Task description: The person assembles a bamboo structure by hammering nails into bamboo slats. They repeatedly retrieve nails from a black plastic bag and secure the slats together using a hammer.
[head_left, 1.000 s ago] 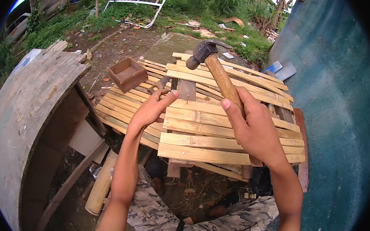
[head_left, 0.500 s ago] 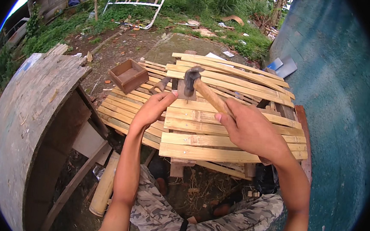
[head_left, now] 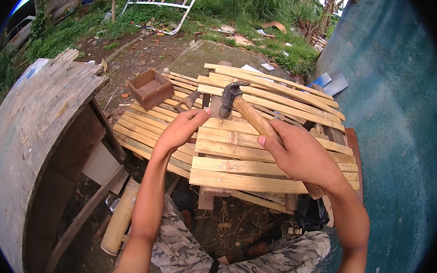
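My right hand (head_left: pixel 303 152) is wrapped round the wooden handle of a claw hammer (head_left: pixel 256 118). Its dark metal head hangs over the far part of a row of split bamboo slats (head_left: pixel 246 181), just above a thin upright nail (head_left: pixel 222 121). The butt of the handle sticks out below my right wrist. At the left end of the slat with the nail, my left hand (head_left: pixel 181 129) is closed on the slat's edge, thumb stretched forward and the other fingers partly hidden. Nail heads show along the nearer slats, which lie across a wooden crosspiece (head_left: pixel 206 200).
Left of the slats, a small open wooden box (head_left: pixel 151 88) and a wooden-handled tool (head_left: pixel 187 101) rest on a lower slatted surface (head_left: pixel 145 131). A curved weathered board (head_left: pixel 19 158) stands at left, a thick bamboo pole (head_left: pixel 120 218) beside it. The blue-green wall (head_left: pixel 400 149) rises at right.
The hammer has shifted slightly to the right and its head, blurred before, is sharp now. More of the handle's butt shows. My left hand stays at the slat end.
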Demonstrator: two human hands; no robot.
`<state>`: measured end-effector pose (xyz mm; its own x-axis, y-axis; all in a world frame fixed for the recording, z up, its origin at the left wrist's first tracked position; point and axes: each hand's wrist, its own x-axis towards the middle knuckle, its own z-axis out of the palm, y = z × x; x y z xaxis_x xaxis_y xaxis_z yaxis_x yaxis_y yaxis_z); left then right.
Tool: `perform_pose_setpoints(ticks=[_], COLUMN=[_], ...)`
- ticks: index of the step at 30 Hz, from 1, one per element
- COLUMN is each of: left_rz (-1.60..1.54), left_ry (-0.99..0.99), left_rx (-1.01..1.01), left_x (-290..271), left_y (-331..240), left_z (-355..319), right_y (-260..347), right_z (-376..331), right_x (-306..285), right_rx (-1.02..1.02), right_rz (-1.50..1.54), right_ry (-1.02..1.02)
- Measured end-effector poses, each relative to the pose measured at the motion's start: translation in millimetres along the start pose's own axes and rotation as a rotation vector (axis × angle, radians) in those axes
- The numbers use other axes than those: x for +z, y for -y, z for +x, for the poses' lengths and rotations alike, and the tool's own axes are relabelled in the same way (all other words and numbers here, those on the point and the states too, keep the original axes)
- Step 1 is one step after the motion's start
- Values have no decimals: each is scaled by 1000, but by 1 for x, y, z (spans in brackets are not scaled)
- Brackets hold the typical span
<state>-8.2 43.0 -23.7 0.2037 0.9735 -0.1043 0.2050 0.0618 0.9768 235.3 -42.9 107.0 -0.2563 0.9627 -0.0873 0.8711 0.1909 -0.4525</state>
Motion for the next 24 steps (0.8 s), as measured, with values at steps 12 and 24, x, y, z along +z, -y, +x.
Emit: perform_pose_setpoints(ticks=[12,24], left_rz=[-68,-28], left_ry=[-53,-40], left_rx=[45,52], left_x=[6,4], left_y=[0,-1], left_z=[-2,-3], right_y=[-11,-9], right_z=[-2,4], right_x=[8,10], right_rx=[-125,-232], right_rz=[-77,-7], right_ry=[-108,-263])
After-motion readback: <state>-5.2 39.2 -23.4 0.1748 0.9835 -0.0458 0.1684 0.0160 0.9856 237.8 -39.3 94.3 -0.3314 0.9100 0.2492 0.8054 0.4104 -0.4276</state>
